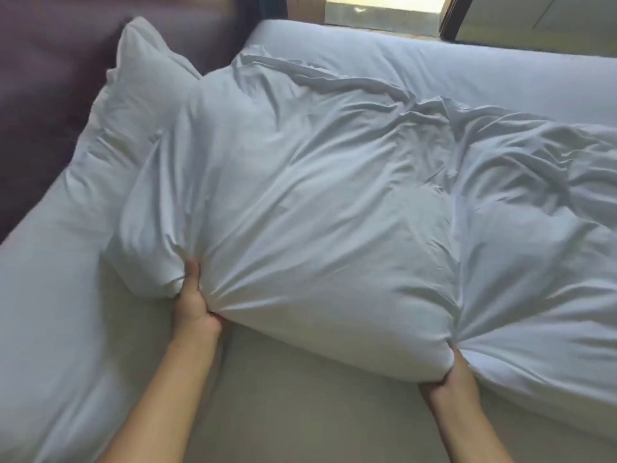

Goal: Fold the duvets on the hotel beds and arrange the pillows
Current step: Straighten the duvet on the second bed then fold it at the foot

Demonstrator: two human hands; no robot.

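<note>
So nearest me is the bare sheet, and I've got both hands gripping the near edge of the big pillow. My left hand is bunching the fabric by its left corner, and my right hand is curled round the right corner. The crumpled duvet touches it on the right. Further back, a second pillow leans on the purple headboard.
</note>
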